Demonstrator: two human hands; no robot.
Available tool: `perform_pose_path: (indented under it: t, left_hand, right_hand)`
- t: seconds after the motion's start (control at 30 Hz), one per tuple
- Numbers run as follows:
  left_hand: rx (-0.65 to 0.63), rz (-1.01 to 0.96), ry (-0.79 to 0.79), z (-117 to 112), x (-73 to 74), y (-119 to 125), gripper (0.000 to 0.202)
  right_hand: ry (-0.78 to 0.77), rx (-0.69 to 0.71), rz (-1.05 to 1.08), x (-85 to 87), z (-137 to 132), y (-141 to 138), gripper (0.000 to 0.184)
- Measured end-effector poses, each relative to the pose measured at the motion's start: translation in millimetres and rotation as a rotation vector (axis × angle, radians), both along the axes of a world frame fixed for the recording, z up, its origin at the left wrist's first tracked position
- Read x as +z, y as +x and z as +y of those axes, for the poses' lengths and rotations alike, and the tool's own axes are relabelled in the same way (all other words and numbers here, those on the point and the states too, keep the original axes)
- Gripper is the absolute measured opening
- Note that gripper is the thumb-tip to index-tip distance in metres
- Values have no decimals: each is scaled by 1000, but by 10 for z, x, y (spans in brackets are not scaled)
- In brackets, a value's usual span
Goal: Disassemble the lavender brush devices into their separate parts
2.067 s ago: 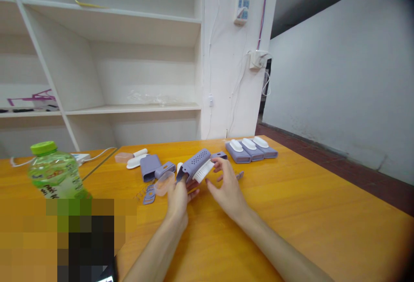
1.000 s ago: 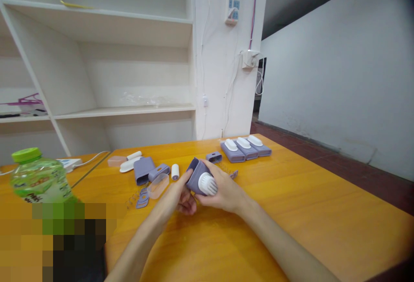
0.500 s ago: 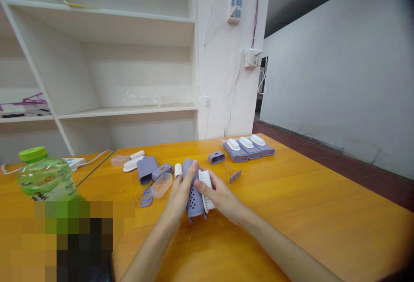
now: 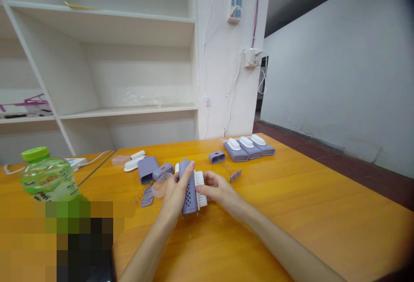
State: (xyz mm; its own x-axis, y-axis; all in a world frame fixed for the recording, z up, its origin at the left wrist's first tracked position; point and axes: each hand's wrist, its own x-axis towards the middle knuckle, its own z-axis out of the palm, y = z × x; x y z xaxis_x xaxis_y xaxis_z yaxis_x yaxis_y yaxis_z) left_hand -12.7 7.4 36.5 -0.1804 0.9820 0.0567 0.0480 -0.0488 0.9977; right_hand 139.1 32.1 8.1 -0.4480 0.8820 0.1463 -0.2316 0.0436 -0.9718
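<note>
My left hand [image 4: 174, 193] is wrapped round a purple perforated brush case [image 4: 189, 189], held upright above the orange table [image 4: 291, 213]. A white brush insert [image 4: 199, 187] sits against the case's right side, and my right hand [image 4: 217, 190] pinches it there. Both hands meet over the middle of the table. Just left of them lie a clear plastic cap [image 4: 161, 183], purple case parts [image 4: 149, 167] and a small spring [image 4: 139, 195].
Three assembled purple brushes with white tops [image 4: 247, 147] stand in a row at the back. A purple cap [image 4: 216, 157] and a spring with clip [image 4: 233, 172] lie behind my hands. A green-capped bottle [image 4: 45, 176] stands at the left. White shelves [image 4: 129, 109] back the table.
The case was turned from lying across my hands to standing upright. The brush insert has gone from being held out at the end to lying along the case's side.
</note>
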Motion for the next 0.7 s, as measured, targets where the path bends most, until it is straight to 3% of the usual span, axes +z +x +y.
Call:
perform_pose_path:
  t: [0.3,0.7]
  left_hand:
    - [-35,65,-6,-8,-1,43,59]
    - [-30,117,-15,-52,119,47,54]
  right_hand:
    - [53,-18,-19,-3,-42,-27,39]
    - [161,-95,-35,-120,-35,-80,40]
